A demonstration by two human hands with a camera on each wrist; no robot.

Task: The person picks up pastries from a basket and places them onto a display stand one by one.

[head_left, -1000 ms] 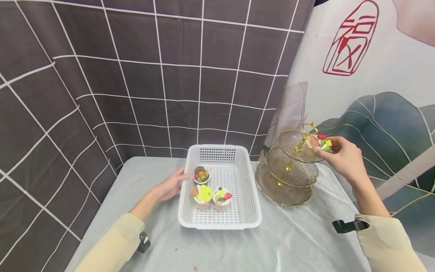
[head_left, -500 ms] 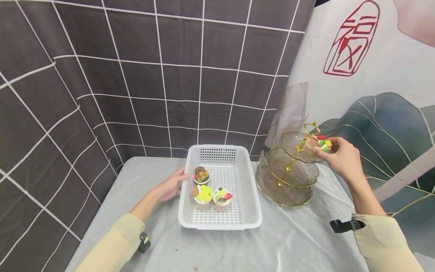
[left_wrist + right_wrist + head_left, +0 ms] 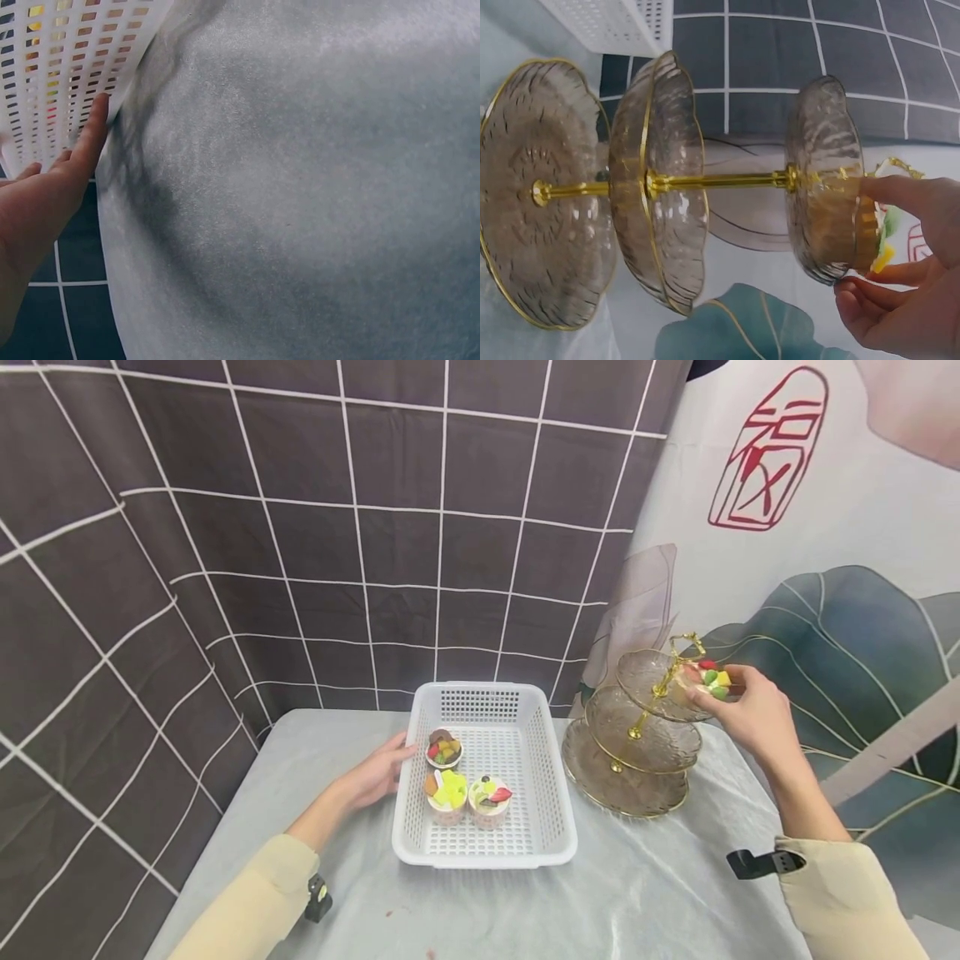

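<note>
Your right hand [image 3: 757, 710], at the upper right, pinched a fruit-topped cup [image 3: 697, 683] between thumb and fingers at the top plate [image 3: 637, 667] of a three-tiered stand [image 3: 630, 797]. The cup, decorated in red, green and yellow, sat just beside the gold post [image 3: 637, 725]; its lower part showed through the smoky glass, though whether its base bore on the plate could not be told. Your left hand [image 3: 371, 774] was not clenched: its fingers rested, fairly straight, against the left side of a white basket [image 3: 483, 861]. Inside that basket, toward its left, were a chocolate cup [image 3: 444, 748] at the back and, side by side in front, a yellow-topped cup [image 3: 448, 795] and a cream cup with a red slice [image 3: 490, 802]. Basket and stand stood near each other on a pale grey cloth [image 3: 360, 893], before a dark curtain [image 3: 390, 552] gridded with white lines.
</note>
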